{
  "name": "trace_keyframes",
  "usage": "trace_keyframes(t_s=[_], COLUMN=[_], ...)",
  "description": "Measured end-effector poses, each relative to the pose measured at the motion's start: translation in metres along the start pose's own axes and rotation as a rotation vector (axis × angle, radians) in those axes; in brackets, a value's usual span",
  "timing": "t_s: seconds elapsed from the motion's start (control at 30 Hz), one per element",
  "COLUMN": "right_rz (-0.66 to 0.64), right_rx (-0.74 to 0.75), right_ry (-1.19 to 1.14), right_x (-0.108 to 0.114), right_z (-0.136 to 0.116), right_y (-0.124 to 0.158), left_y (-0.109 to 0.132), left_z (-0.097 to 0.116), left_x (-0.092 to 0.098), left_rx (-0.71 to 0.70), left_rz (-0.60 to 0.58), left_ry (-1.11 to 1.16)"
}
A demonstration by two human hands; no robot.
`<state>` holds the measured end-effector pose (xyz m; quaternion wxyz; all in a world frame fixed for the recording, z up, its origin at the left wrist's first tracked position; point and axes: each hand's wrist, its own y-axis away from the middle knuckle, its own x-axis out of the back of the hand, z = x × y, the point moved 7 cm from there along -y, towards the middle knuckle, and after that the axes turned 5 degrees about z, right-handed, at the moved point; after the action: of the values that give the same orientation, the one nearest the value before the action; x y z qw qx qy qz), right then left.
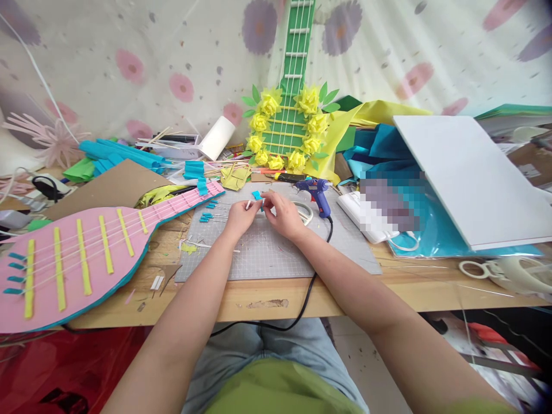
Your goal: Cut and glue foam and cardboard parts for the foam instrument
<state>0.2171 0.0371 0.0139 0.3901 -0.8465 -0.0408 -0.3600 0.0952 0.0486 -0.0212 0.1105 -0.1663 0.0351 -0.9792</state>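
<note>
Both my hands meet over a grey cutting mat (pixel 276 259) on the wooden table. My left hand (pixel 239 217) is closed, pinching a thin white stick (pixel 248 204) with a small blue paper piece (pixel 257 196) at its end. My right hand (pixel 282 214) is closed too, its fingertips pinching the same blue piece from the right. Several similar blue-tipped sticks (pixel 210 215) lie on the mat just left of my left hand.
A pink paper guitar (pixel 77 253) with yellow strips lies at the left. A green guitar with yellow paper flowers (pixel 288 123) leans at the back. A blue glue gun (pixel 317 192) stands beside my right hand, its cord running off the table edge. A white board (pixel 470 178) and scissors (pixel 487 269) lie right.
</note>
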Motion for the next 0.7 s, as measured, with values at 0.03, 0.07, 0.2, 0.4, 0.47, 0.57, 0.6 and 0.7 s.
trace_keyframes(t_s=[0.03,0.07,0.2,0.4,0.47,0.57,0.6,0.7], right_rz=[0.005,0.019,0.136,0.137,0.105,0.072,0.067,0.084], right_rx=[-0.007,-0.02,-0.14,-0.333,-0.408,-0.492,-0.508,-0.548], right_ry=[-0.015,-0.034,-0.159,-0.355,-0.46,-0.632,-0.674,-0.725], right_x=[0.0,0.001,0.007,0.0,-0.006,-0.013,-0.015,-0.018], right_z=[0.0,0.001,0.012,0.032,0.037,0.041,0.041,0.045], right_y=[0.0,0.0,0.0,0.002,0.003,0.004,0.004,0.005], left_y=[0.0,0.0,0.001,0.002,0.001,0.001,0.001,0.002], left_z=[0.001,0.001,0.002,0.006,0.008,0.012,0.013,0.014], left_x=[0.0,0.0,0.002,0.002,0.002,0.0,-0.001,0.0], left_rx=[-0.002,-0.001,0.02,0.0,-0.045,-0.142,-0.173,-0.197], left_rz=[-0.004,-0.003,0.032,0.037,0.026,-0.008,-0.014,-0.004], left_ry=[0.015,0.028,0.018,0.061,0.046,-0.036,-0.068,-0.104])
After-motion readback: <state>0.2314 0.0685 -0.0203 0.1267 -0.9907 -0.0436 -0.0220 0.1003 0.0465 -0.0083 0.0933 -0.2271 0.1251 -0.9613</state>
